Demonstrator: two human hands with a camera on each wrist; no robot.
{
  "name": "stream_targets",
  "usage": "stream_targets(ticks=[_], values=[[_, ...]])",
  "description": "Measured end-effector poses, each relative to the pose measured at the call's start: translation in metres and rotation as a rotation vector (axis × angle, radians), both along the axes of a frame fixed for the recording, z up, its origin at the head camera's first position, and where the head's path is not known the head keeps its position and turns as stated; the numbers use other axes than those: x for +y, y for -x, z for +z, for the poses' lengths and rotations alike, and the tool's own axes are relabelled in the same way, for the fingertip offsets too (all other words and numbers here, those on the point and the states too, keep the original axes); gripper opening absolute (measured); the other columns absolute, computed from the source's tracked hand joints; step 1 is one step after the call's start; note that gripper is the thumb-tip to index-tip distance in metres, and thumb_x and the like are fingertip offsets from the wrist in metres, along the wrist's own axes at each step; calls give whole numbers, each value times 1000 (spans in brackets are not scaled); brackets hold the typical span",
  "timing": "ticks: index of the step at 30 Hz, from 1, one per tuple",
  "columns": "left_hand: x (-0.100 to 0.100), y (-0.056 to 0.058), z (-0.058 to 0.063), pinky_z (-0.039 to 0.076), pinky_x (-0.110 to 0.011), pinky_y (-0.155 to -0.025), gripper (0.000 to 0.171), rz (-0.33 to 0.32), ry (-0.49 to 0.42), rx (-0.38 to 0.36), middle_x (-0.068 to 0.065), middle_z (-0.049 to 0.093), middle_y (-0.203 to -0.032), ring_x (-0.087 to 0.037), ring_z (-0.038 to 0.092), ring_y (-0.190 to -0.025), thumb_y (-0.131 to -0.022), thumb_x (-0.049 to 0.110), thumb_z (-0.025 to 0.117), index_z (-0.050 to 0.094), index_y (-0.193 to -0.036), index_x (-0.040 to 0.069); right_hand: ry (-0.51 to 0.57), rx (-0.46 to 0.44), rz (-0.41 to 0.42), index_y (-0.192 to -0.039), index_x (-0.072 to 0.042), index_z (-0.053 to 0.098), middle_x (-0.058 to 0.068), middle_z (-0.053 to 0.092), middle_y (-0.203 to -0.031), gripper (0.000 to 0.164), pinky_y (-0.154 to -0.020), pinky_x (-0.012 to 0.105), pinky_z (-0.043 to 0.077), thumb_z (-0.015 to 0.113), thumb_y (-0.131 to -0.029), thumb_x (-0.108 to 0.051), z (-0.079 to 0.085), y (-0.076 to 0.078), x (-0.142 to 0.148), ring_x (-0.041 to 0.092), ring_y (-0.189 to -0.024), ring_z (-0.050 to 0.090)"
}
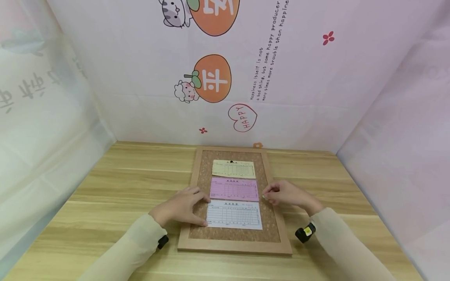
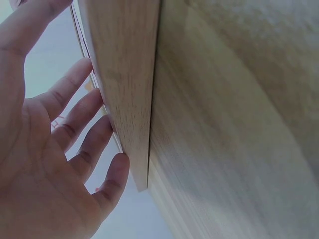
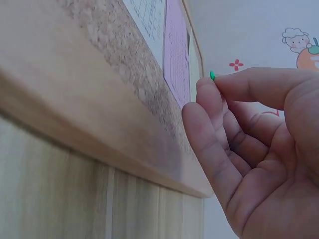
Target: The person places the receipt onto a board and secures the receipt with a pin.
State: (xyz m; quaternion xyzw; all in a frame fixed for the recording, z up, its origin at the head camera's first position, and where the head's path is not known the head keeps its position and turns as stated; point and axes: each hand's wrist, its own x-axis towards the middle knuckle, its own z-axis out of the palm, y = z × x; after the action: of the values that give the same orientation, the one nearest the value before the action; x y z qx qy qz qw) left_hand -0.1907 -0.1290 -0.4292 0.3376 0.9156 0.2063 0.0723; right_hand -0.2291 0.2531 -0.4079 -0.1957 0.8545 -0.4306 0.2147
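Note:
A wood-framed cork board lies on the table with three printed slips in a column. The yellow slip at the top has a black pushpin at its upper edge. Below it are a pink slip and a white slip. My left hand rests over the board's left side, fingers spread, thumb tip at the white slip's lower left corner. At the right frame edge, beside the pink slip, my right hand pinches a small green pushpin, mostly hidden by the fingertips.
The board stands on a wood-grain table. A printed cloth with cartoon fruit and lettering rises behind it, and pale cloths hang at left and right. A dark wrist device is strapped at the right sleeve.

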Motion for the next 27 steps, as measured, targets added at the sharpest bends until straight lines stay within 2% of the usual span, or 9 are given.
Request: stream_targets(ticks=[16,27], values=[[0,1,-1,39,-49,-96,67,-4,-3,8,1,55,-123,-22,48,-114,-75,54,83,63,-126,16,28,-34,37,-110,8,68,14,68,-94,22,-75,36,57,62,-98,-10,1,8,-22,23,-83,65],[-1,1,-2,38,-52,-98,66,-3,-7,4,0,55,-126,-23,48,-119,-76,53,83,62,-126,16,16,-40,65,-110,5,68,12,67,-93,22,-75,36,57,64,-96,-12,-3,13,-36,20,-83,63]])
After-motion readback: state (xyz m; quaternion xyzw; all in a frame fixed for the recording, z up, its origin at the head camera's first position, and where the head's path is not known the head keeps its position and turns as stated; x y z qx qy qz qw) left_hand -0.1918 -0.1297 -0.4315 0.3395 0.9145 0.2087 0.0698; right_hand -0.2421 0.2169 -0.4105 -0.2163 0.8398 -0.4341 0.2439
